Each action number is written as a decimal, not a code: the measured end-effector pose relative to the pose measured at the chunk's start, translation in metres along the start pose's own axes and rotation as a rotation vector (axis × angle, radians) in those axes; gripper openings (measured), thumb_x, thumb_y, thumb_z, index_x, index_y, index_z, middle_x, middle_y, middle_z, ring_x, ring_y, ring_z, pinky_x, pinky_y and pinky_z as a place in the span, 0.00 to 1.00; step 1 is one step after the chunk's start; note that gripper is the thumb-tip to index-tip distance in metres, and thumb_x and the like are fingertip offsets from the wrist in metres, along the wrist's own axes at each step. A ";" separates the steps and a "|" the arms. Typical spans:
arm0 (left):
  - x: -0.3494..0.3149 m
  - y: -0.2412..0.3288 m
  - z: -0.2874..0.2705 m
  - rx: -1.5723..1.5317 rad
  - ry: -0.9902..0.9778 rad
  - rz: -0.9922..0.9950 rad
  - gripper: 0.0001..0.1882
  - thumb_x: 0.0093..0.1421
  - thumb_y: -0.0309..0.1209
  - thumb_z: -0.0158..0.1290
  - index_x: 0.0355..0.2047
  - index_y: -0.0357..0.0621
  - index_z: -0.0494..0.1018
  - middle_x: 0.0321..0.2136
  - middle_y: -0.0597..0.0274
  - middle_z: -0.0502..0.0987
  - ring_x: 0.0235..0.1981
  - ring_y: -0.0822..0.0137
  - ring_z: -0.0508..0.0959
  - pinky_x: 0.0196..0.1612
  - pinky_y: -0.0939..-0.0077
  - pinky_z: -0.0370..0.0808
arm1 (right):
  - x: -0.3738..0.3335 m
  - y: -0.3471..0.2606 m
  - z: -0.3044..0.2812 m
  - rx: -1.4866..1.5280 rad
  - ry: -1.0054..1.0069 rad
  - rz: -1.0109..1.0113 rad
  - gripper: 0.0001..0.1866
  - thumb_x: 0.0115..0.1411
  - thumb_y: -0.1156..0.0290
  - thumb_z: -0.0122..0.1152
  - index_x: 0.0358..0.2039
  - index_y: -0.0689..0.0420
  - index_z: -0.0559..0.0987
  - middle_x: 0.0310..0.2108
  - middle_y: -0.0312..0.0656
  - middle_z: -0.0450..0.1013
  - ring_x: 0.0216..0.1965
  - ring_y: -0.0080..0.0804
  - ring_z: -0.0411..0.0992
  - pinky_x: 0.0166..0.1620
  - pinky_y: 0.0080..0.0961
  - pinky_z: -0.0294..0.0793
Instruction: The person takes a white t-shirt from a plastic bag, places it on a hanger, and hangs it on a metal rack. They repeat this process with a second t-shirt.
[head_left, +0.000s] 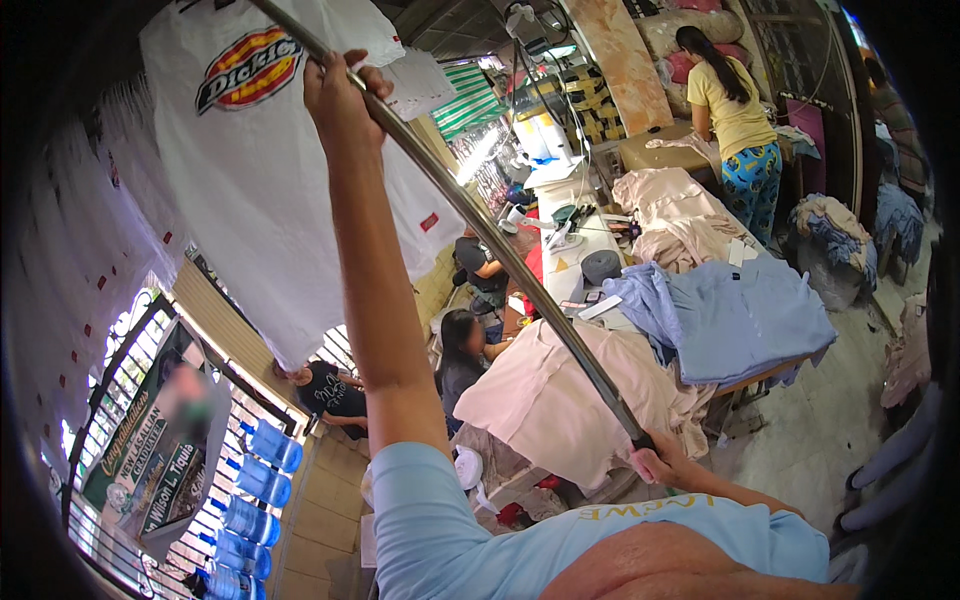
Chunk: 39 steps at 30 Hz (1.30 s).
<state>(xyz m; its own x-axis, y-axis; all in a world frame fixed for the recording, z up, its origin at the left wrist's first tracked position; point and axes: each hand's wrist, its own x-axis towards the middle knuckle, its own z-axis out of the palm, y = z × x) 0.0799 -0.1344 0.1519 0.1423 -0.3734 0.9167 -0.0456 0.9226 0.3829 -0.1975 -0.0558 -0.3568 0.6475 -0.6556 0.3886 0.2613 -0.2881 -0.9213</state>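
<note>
A long metal pole (520, 270) runs slantwise across the view, from the upper left down to the lower right. My left hand (343, 95) is raised high, its fingers curled round the upper part of the pole. Low on the right, my right hand (660, 460) grips the pole near its bottom end. Just behind my left hand hangs a white T-shirt (250, 190) with a red, yellow and black print on its chest. Whether the pole touches the shirt, I cannot tell. More white shirts (75, 270) hang in a row at the left.
Pink garments (560, 400) and blue garments (745, 320) lie on tables ahead. A person in a yellow shirt (735, 110) stands at the far right; other people sit left of the tables. Several blue water jugs (262, 482) line the barred window beside a banner (150, 440).
</note>
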 end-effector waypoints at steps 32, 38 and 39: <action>0.044 -0.165 0.005 -0.097 -0.195 -0.083 0.07 0.64 0.29 0.45 0.33 0.40 0.61 0.23 0.58 0.66 0.13 0.70 0.66 0.13 0.73 0.65 | 0.413 -0.194 -0.025 0.130 0.105 -0.489 0.20 0.66 0.50 0.44 0.32 0.57 0.66 0.10 0.30 0.58 0.06 0.17 0.53 0.09 0.17 0.51; 0.092 -0.187 -0.004 -0.062 -0.148 -0.120 0.08 0.64 0.30 0.45 0.34 0.39 0.60 0.24 0.55 0.67 0.15 0.69 0.67 0.15 0.72 0.65 | 0.453 -0.213 -0.038 0.167 0.115 -0.463 0.22 0.64 0.48 0.47 0.31 0.57 0.68 0.11 0.29 0.57 0.06 0.16 0.53 0.09 0.17 0.51; 0.099 -0.189 -0.007 -0.051 -0.129 -0.125 0.08 0.64 0.30 0.45 0.34 0.38 0.60 0.24 0.55 0.67 0.15 0.69 0.67 0.15 0.72 0.65 | 0.461 -0.218 -0.038 0.181 0.118 -0.458 0.22 0.64 0.48 0.48 0.31 0.57 0.69 0.11 0.29 0.57 0.06 0.16 0.52 0.09 0.17 0.50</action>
<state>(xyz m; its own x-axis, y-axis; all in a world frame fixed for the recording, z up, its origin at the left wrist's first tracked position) 0.1091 -0.3453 0.1694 0.0152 -0.4917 0.8706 0.0155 0.8707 0.4915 0.0166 -0.3221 0.0234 0.3548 -0.5680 0.7426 0.6258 -0.4458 -0.6400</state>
